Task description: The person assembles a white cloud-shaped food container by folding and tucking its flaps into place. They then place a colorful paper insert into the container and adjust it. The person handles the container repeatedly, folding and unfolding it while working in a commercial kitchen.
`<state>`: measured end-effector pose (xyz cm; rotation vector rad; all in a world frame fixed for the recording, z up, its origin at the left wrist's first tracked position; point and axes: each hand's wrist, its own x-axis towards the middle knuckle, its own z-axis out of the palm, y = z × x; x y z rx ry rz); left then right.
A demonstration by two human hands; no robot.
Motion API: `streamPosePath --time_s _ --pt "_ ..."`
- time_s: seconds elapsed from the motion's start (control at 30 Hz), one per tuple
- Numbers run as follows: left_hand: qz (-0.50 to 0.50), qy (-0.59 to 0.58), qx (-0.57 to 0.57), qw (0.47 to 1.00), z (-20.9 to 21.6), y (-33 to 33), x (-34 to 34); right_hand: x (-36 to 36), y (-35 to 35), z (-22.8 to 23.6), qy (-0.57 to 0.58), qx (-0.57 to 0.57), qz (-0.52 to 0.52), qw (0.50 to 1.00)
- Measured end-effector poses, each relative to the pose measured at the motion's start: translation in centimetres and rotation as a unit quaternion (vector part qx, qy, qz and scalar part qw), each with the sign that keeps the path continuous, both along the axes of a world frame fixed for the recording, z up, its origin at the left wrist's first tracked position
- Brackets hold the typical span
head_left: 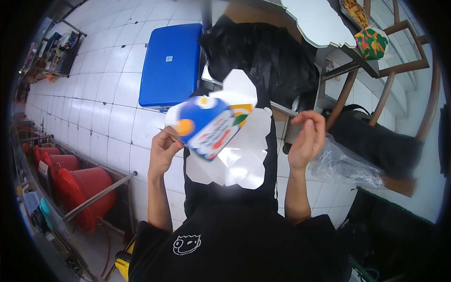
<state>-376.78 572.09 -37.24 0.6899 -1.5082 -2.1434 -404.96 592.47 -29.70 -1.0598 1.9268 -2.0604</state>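
Note:
My left hand (165, 146) pinches the edge of a printed cardboard box blank (206, 127), blue with orange and white shapes. It is tilted over my lap and a little blurred. Under it, white unfolded box blanks (246, 164) lie across my thighs, with one flap (239, 87) standing out toward the far side. To the right, my right hand (307, 141) is raised with its fingers apart and slightly bent, holding nothing. It is clear of the cardboard, close to a crumpled clear plastic bag (345, 162).
A blue lidded bin (171, 66) and a large black plastic bag (263, 61) stand ahead. White die-cut blanks (319, 23) lie on a table at the far right, beside a green patterned box (372, 43) and a food tray. Red buckets (89, 192) stand left; a wooden chair (385, 94) right.

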Motion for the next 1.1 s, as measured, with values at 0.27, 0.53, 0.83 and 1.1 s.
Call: streamPosePath --time_s 0.27,0.53,0.83,1.1 --pt "-0.065 0.107 0.391 0.912 -4.3 3.0 -1.4 1.9 -1.8 -2.7 -0.294 0.012 0.35 0.889" --pt "-0.083 0.153 0.381 0.908 -5.0 2.6 0.2 0.9 -5.1 -2.8 -0.427 0.158 0.406 0.792" --pt "0.157 -0.174 -0.228 0.945 3.3 -2.7 -2.0 0.0 -5.1 0.1 -0.131 0.228 0.262 0.929" --pt "-0.128 -0.264 -0.278 0.915 8.4 -1.2 -3.6 0.9 -2.4 -2.1 0.089 0.282 0.204 0.933"
